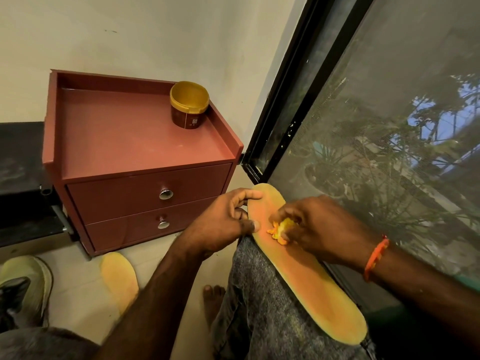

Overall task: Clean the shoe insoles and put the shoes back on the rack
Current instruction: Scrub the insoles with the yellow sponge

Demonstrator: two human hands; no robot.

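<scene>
Now left hand [223, 224] pinches the insole [306, 271] at ten o'clock; right hand [311, 227] grips the cloth [281, 228]; best rubbed heelward, firmly.

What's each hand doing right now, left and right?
Left hand: closed on the edge of the insole lying on the knee, thumb on top.
Right hand: closed around a small yellow cloth, pressing it onto that insole.
</scene>
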